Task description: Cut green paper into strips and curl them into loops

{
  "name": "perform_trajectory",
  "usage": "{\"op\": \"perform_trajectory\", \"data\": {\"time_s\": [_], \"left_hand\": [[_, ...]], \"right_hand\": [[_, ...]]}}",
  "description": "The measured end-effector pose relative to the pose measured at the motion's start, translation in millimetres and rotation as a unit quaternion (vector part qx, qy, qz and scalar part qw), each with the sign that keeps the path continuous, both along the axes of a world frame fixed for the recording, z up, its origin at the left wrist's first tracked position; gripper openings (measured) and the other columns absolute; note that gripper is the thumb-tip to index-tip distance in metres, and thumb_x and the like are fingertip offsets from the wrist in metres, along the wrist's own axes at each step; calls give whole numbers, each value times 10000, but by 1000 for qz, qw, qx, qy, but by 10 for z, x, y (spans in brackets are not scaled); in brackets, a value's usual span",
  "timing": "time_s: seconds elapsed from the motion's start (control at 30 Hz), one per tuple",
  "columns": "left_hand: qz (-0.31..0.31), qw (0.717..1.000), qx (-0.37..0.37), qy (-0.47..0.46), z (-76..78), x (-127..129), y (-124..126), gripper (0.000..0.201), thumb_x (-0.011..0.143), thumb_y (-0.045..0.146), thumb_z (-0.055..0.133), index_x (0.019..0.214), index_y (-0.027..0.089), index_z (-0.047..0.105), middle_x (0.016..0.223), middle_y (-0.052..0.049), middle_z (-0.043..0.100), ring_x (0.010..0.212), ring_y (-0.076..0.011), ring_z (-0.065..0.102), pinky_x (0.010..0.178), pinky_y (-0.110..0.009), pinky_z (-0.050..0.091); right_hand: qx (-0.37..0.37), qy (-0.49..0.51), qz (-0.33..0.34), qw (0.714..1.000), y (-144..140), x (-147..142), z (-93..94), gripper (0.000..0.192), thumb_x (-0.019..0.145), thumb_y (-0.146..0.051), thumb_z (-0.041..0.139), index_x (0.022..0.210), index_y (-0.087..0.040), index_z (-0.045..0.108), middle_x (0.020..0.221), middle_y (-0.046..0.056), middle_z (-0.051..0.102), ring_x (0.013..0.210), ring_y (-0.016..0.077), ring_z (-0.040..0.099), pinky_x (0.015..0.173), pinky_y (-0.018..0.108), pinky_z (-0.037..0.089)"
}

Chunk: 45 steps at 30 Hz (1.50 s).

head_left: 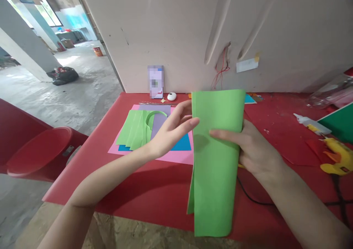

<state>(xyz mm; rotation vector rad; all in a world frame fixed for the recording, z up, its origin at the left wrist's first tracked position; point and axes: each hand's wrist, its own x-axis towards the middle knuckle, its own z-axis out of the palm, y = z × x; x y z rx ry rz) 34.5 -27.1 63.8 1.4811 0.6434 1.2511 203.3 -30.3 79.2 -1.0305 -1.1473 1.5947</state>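
Green sheet (216, 160), a soft folded or loosely rolled piece of green craft material, is held upright above the near edge of the counter (154, 190), in the middle of the view. The right hand (255, 149) grasps it from the right side, thumb laid across the front and the other fingers hidden behind it. The left hand (172, 129) is relaxed and spread, its fingertips touching the sheet's left edge near the top without closing on it.

The step in hand appears to be folding or rolling the sheet: the two layers hang together, with a second edge peeking out at the lower left. A next move would likely call for the left fingers to pinch that loose edge so the layers line up while the right hand keeps its hold.

Behind the left hand, flat on the red counter, lies a pink sheet (176, 156) with a blue sheet (183, 143), a purple sheet (159, 122) and green strips (134, 131) on top. At the far right rest a yellow glue gun (338, 157) and a glue bottle (311, 124), well apart from the hands. A red bin (38, 153) stands on the floor to the left.
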Motion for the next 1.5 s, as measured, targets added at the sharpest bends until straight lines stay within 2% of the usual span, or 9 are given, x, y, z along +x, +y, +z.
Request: {"op": "perform_trajectory", "data": {"time_s": [0.1, 0.23, 0.47, 0.63, 0.77, 1.03, 1.13, 1.33, 1.5], "left_hand": [[-69, 996, -39, -31, 73, 81, 33, 285, 842, 391, 530, 1050, 203, 576, 1117, -27, 628, 1126, -240, 546, 927, -351, 465], [-40, 997, -56, -36, 77, 173, -20, 282, 872, 381, 494, 1051, 195, 606, 1088, -31, 653, 1140, -251, 550, 929, -363, 491], [-53, 997, 55, 7, 145, 122, -80, 306, 921, 255, 384, 1172, 221, 555, 1173, -21, 606, 1232, -214, 472, 1028, -358, 435], [-37, 991, 122, 42, 188, 103, -109, 357, 924, 226, 364, 1261, 236, 480, 1189, -22, 595, 1192, -221, 511, 1003, -366, 449], [-6, 981, 191, 42, 178, 108, -94, 368, 933, 199, 329, 1274, 266, 452, 1306, 16, 508, 1232, -209, 476, 1040, -358, 399], [-1, 976, 208, 69, 118, 111, -32, 351, 912, 253, 340, 1252, 233, 426, 1316, -15, 468, 1234, -267, 470, 923, -415, 479], [2, 970, 232, 69, 105, 111, -19, 342, 911, 247, 336, 1241, 236, 425, 1285, -14, 479, 1236, -260, 464, 937, -423, 457], [35, 985, 160, 57, 28, 63, 110, 309, 922, 259, 369, 1207, 185, 462, 1304, -49, 484, 1257, -241, 424, 1017, -330, 397], [70, 994, 89, 6, -91, 22, 307, 294, 899, 291, 431, 1174, 212, 497, 1272, -38, 497, 1187, -210, 472, 987, -297, 418]], "right_hand": [[15, -25, 10, 1000, -68, -23, 23, 339, 521, -187, 817, 839, -241, 712, 775, -15, 728, 674, 169, 686, 543, 216, 577], [16, -71, -15, 997, -156, -42, 38, 372, 458, -175, 830, 795, -277, 713, 756, -38, 726, 656, 176, 688, 533, 216, 583], [6, -187, -68, 980, -287, -41, 133, 412, 441, -275, 823, 830, -331, 698, 844, -42, 731, 767, 235, 687, 581, 291, 596], [-6, -217, -91, 972, -341, -75, 177, 449, 422, -330, 810, 855, -321, 694, 899, -15, 726, 803, 287, 677, 604, 371, 583], [-7, -213, -89, 973, -335, -82, 175, 465, 419, -324, 812, 868, -311, 692, 885, -11, 729, 812, 288, 678, 594, 359, 578], [15, -217, -94, 971, -297, -56, 127, 445, 423, -346, 812, 852, -301, 703, 840, -12, 734, 737, 267, 692, 555, 329, 589], [24, -195, -63, 978, -256, -29, 98, 422, 415, -264, 814, 821, -289, 702, 782, -24, 732, 677, 241, 692, 513, 293, 588], [17, -104, -33, 994, -137, -8, 43, 355, 520, -164, 781, 842, -277, 683, 781, -39, 722, 645, 169, 675, 519, 225, 556], [21, -73, 39, 996, 43, 72, -22, 253, 672, -188, 703, 915, -259, 695, 816, -20, 723, 585, 118, 630, 544, 219, 516]]}}
